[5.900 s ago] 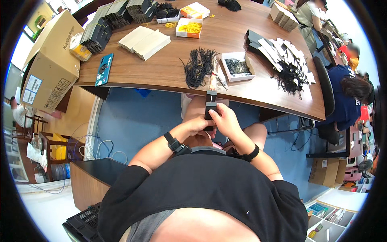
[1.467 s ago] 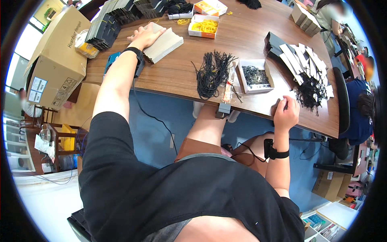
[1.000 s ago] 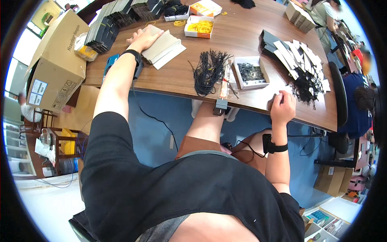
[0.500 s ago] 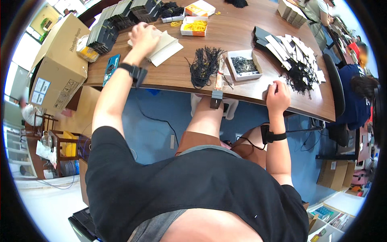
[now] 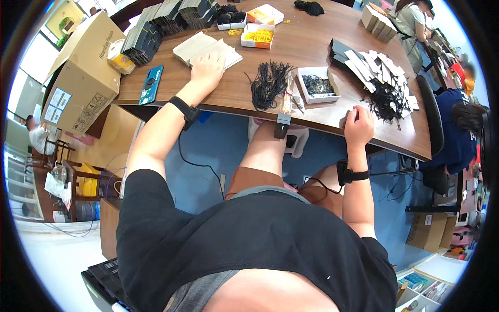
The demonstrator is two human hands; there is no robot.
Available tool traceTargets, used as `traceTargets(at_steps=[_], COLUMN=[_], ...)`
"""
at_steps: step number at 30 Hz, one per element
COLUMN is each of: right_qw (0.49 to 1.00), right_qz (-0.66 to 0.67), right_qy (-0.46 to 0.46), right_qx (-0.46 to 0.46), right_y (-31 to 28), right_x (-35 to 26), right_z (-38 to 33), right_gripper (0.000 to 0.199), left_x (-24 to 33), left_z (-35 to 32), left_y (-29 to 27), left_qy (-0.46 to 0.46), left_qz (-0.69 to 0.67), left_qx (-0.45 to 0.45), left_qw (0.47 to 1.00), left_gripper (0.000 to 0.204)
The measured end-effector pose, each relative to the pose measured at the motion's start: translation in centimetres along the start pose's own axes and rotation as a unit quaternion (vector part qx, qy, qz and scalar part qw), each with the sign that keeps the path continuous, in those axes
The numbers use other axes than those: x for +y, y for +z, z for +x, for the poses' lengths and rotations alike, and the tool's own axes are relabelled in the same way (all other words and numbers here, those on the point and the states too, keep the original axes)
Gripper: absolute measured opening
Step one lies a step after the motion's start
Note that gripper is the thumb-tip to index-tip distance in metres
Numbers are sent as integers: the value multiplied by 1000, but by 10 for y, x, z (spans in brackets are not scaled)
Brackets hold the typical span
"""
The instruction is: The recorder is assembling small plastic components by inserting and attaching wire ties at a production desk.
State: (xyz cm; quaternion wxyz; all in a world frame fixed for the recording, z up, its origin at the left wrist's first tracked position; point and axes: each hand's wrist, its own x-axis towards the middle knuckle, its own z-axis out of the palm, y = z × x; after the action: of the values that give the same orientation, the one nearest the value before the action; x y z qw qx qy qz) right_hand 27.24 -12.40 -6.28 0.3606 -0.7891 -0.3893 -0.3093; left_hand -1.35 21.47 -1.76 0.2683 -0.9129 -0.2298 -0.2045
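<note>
Left hand (image 5: 207,70) lies flat, fingers open, on pale stacked cards (image 5: 200,48); right hand (image 5: 358,120) is curled empty on the desk (image 5: 312,112) edge.

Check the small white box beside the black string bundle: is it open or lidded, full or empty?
Open: the white box has no lid and holds dark string pieces beside the string bundle.
</note>
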Motion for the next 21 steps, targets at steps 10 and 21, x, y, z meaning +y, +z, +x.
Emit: traceTargets(at_steps=[10,21], right_qw=[1000,1000], right_qz=[-1,-1], right_qy=[1,-8], right_qx=[-2,4], right_y=[1,1], right_x=[2,2], right_z=[-1,-2], right_gripper=[11,11], left_x=[-5,-14], left_z=[16,-3], left_y=[2,10], left_qy=[-11,-141], left_qz=[-17,-113], left_qx=[-113,-25], left_qw=[993,983], left_gripper=[17,19])
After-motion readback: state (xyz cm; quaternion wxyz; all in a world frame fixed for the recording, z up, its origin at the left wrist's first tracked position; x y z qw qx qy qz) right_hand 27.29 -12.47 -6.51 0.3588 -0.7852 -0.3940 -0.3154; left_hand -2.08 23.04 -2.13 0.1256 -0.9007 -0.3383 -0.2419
